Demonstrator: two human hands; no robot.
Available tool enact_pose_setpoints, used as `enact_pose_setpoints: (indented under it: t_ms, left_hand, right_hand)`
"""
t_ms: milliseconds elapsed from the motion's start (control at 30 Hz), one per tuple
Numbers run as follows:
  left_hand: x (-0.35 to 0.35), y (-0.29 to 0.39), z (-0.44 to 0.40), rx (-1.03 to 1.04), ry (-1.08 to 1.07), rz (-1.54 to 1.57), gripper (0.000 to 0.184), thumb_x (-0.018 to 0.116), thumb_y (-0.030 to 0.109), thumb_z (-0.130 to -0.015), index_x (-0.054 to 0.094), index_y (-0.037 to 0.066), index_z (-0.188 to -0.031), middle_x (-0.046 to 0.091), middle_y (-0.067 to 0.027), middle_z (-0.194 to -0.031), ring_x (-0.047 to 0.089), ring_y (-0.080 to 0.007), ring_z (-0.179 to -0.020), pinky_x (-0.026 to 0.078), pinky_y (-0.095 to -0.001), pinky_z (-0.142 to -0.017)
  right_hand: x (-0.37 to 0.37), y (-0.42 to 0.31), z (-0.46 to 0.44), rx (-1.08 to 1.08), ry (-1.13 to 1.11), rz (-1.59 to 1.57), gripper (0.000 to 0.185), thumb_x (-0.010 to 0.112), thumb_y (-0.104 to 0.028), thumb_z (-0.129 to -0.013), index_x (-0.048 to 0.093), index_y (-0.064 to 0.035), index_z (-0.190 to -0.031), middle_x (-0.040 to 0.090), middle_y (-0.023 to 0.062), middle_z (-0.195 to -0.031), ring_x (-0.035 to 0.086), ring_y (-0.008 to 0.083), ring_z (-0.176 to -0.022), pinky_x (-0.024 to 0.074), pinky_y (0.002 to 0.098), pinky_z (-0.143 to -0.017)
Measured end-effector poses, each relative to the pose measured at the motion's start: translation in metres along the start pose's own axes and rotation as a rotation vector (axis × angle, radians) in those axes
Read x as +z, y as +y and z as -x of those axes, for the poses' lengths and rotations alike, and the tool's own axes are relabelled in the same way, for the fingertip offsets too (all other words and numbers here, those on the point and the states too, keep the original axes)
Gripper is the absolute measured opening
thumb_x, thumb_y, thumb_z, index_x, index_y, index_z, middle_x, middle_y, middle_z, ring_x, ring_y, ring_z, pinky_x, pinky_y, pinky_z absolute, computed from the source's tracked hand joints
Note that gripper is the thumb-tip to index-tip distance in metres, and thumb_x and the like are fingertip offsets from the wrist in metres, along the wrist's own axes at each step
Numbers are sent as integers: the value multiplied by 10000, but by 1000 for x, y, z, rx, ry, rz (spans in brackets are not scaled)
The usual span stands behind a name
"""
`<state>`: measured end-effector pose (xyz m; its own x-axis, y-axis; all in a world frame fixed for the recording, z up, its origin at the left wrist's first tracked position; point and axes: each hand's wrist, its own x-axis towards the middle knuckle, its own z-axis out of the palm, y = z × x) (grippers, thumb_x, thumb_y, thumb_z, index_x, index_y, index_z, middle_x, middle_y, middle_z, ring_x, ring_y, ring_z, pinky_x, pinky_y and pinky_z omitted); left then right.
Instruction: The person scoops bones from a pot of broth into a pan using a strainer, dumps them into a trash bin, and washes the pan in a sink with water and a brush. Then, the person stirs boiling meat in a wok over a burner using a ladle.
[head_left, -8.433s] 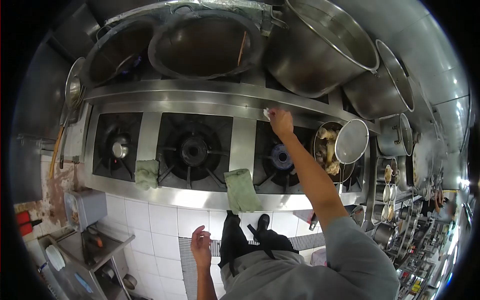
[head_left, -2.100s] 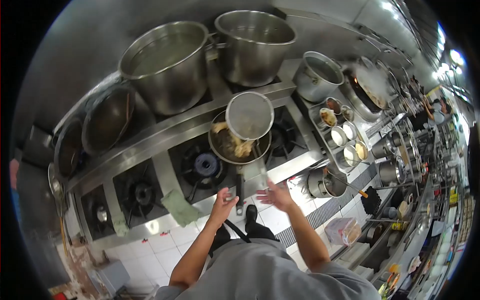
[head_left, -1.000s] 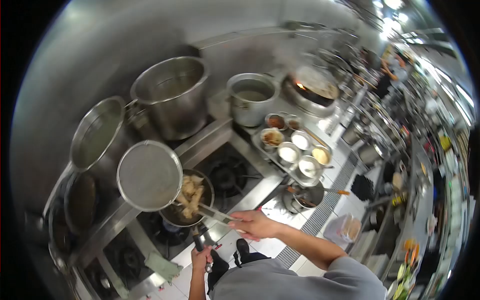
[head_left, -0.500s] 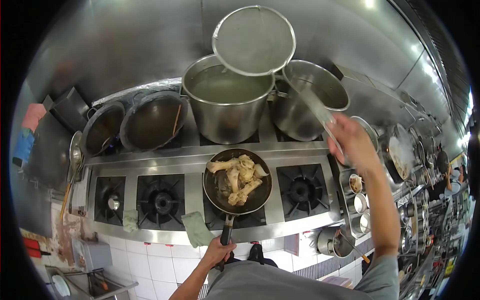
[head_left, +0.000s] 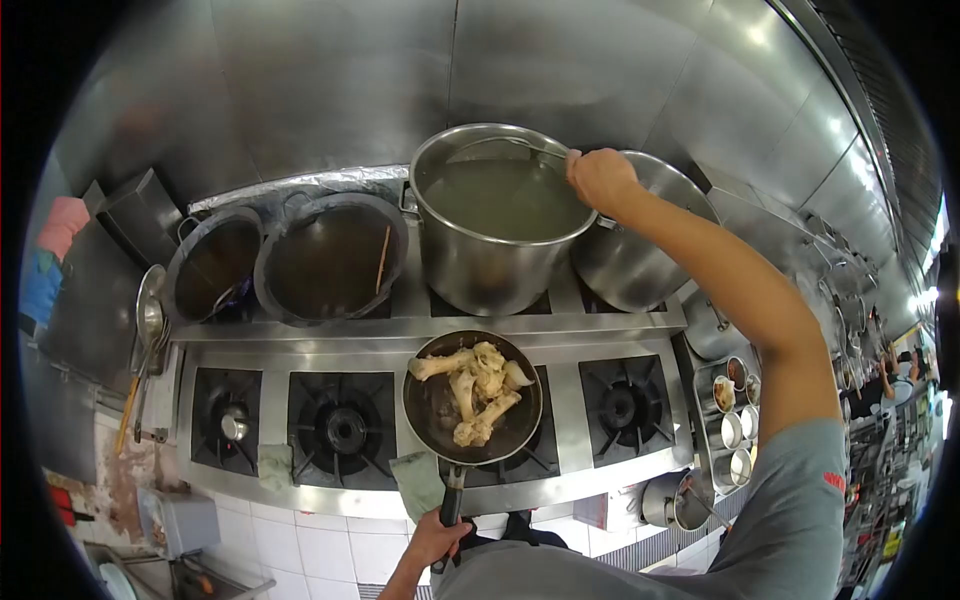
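My left hand is wrapped round the black handle of a frying pan, low in the view over the front burners. Several pale, meaty bones lie in the pan, with what looks like a piece of onion at their right. My right hand grips the handle of a strainer at the right rim of a tall stockpot. The strainer reaches into the pot; cloudy liquid hides most of its mesh.
Two dark woks of brown liquid stand at the back left, and a second stockpot at the back right. Green cloths lie along the stove's front edge. Small containers line the right side; ladles hang left.
My right hand has brought the strainer down from above into the stockpot. The left hand still holds the frying pan over the burner. The view has shifted a little.
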<state>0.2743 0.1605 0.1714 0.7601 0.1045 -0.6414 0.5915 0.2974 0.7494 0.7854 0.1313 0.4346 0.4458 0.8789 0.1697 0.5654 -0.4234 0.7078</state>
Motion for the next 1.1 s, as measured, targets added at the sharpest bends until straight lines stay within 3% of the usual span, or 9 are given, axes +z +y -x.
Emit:
enact_pose_setpoints:
  t_ms: [100, 133, 233, 333, 500, 800, 900, 967, 1100]
  left_hand:
    - [-2, -1, 0, -22, 17, -18, 200, 688, 100, -816, 505, 29, -776, 513, -23, -513, 494, -109, -397, 364, -269, -393]
    - [-2, -7, -4, -15, 23, 0, 197, 689, 102, -814, 511, 29, -775, 520, -25, -519, 492, -110, -395, 370, -272, -394]
    - [-2, -9, -4, -27, 32, -35, 192, 687, 94, -813, 511, 27, -773, 521, -25, -520, 492, -113, -393, 377, -272, -393]
    - [-1, -6, -1, -32, 20, 20, 188, 686, 89, -813, 513, 24, -783, 519, -27, -519, 493, -116, -390, 379, -272, -390]
    - [1, -5, 4, -46, 39, 28, 224, 719, 78, -787, 500, 33, -802, 516, -30, -524, 483, -123, -387, 376, -272, -383]
    - [10, -7, 8, -37, 75, 32, 203, 707, 124, -804, 526, 35, -782, 518, -21, -508, 504, -115, -399, 377, -272, -393]
    - [11, -8, 8, -7, 80, 66, 206, 706, 120, -806, 522, 34, -770, 518, -21, -507, 509, -116, -401, 383, -271, -395]
    - [9, -8, 8, -3, 77, 50, 205, 704, 116, -807, 521, 33, -769, 519, -22, -507, 512, -118, -402, 386, -272, -395]
    - [9, -3, 10, -1, 93, 52, 199, 703, 77, -803, 513, 29, -767, 518, -33, -514, 488, -120, -389, 367, -273, -382]
  right_hand:
    - [12, -18, -30, -51, -118, 177, 127, 582, -172, -820, 676, -87, -822, 673, 64, -736, 677, 213, -643, 519, 362, -505]
    - [20, -23, -42, -15, -92, 375, 132, 596, -183, -805, 706, -160, -734, 656, 21, -715, 677, 202, -687, 511, 391, -496]
    - [30, -15, -58, -198, 71, 294, 122, 608, -179, -782, 713, -182, -720, 673, 14, -719, 683, 208, -730, 519, 375, -540]
    - [32, -7, -65, -412, -20, 204, 107, 619, -186, -758, 714, -160, -716, 694, 24, -750, 687, 230, -750, 531, 375, -595]
    - [8, 34, -74, -523, -227, 233, 185, 629, -280, -724, 717, -128, -783, 697, 67, -789, 678, 315, -789, 547, 425, -699]
    - [-18, 22, -51, -282, -488, -28, 308, 616, -386, -746, 718, -129, -882, 695, 126, -862, 671, 328, -885, 552, 418, -746]
    - [25, -7, -66, -107, -685, -239, 337, 654, -397, -763, 695, -75, -851, 673, 105, -760, 664, 270, -722, 525, 398, -614]
    - [38, -23, -76, 36, -994, -581, 313, 686, -348, -780, 645, -41, -734, 592, 70, -619, 550, 185, -533, 433, 351, -488]
    - [19, -20, -62, 105, -936, -821, 324, 696, -301, -793, 579, -53, -621, 493, 41, -523, 412, 140, -436, 341, 327, -426]
